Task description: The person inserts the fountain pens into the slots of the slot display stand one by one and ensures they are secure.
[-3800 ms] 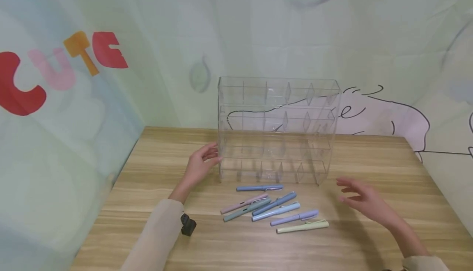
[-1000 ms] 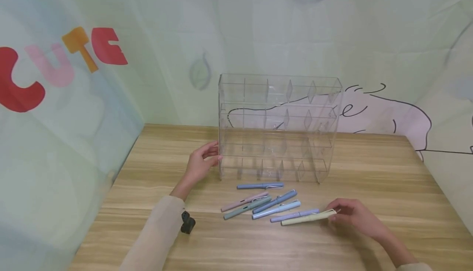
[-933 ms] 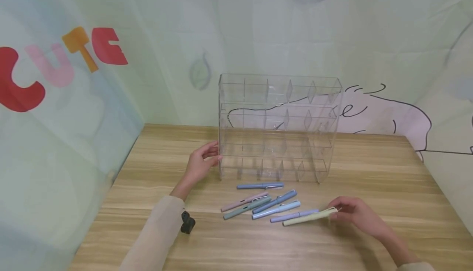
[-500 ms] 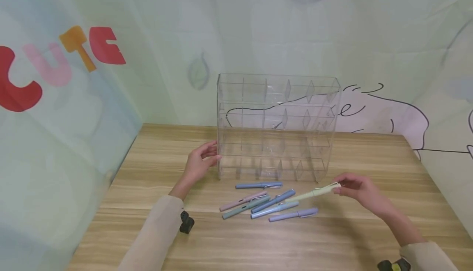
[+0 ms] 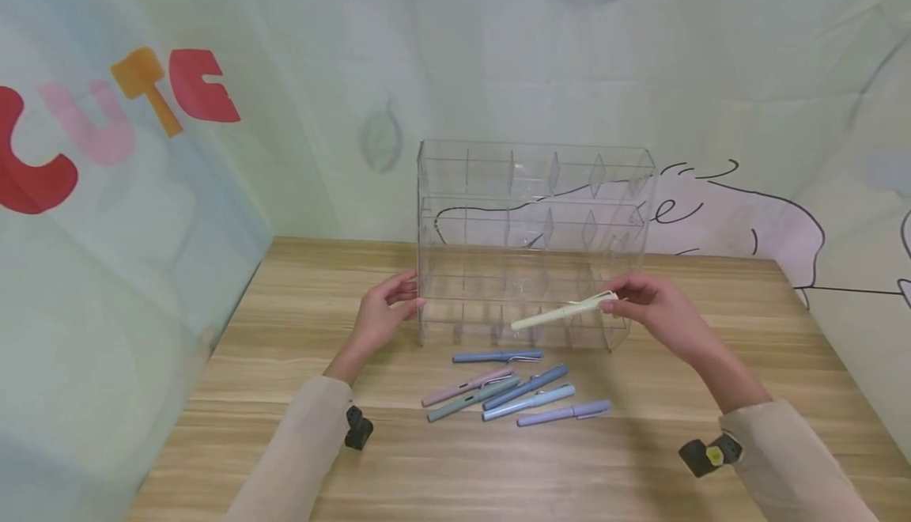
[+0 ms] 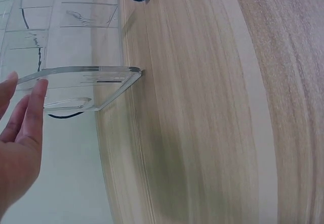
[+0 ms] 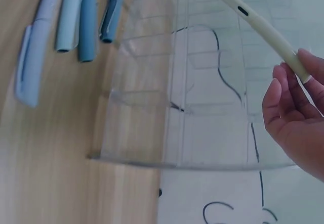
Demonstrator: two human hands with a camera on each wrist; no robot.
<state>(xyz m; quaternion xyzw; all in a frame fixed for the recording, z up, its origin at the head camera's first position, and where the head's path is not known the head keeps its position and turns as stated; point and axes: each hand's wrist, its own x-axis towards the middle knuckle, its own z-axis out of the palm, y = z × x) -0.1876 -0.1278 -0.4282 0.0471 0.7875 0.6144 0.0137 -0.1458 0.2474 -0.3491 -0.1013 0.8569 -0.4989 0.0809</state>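
My right hand (image 5: 658,312) pinches a pale yellow-green pen (image 5: 558,315) by its clip end, tilted in front of the lower tiers of a clear acrylic rack (image 5: 534,199). In the right wrist view the pen (image 7: 258,27) slants up and away from the fingertips. My left hand (image 5: 384,312) touches the rack's left side panel, its thumb at the front edge; in the left wrist view its fingers (image 6: 33,114) extend fairly straight against the panel. Blue (image 5: 497,357), pink (image 5: 466,387), green (image 5: 473,399) and lavender (image 5: 564,413) pens lie among several in front of the rack.
The rack stands on a wood-grain table (image 5: 285,285), divided into several small compartments in tiers. Behind it hangs a printed cloth backdrop (image 5: 320,111) with coloured letters and line drawings. Black wrist devices sit at the left sleeve (image 5: 302,443) and right sleeve (image 5: 790,451).
My right hand has taken the pale yellow-green pen from the right end of the row, lifted it and brought it up and left to the rack's front. The left hand stays at the rack's side.
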